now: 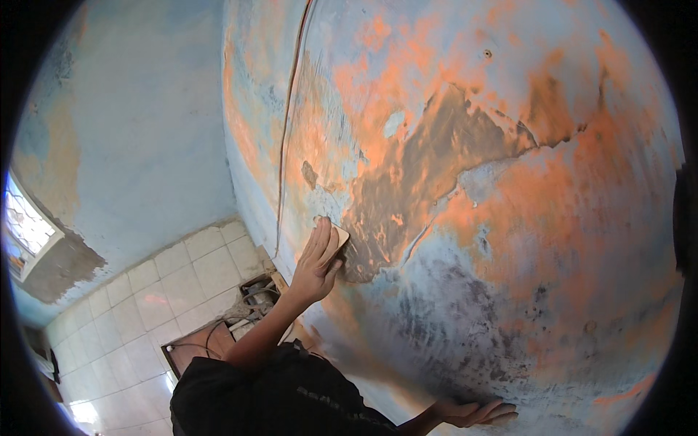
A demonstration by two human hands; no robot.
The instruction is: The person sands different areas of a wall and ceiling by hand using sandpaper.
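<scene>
My left hand [319, 260] holds a small flat pale pad [342, 233], perhaps folded sandpaper, against a painted wall [551, 218]. Its fingers lie along the pad and point upward in the picture. The pad is at the lower left edge of a bare grey-brown patch [414, 158], where the paint has come away. Orange and pale blue layers surround this patch, with a ragged crack at its upper right. At the bottom, my right hand [477, 412] rests against or very near the wall, with its fingers extended and nothing in it.
A thin cable [286, 120] runs down the wall, left of the pad. Tiles [163, 289] cover the lower left, near a recess [260, 294] with wires and a brown panel [199, 349]. A window with a grille [27, 229] is at far left.
</scene>
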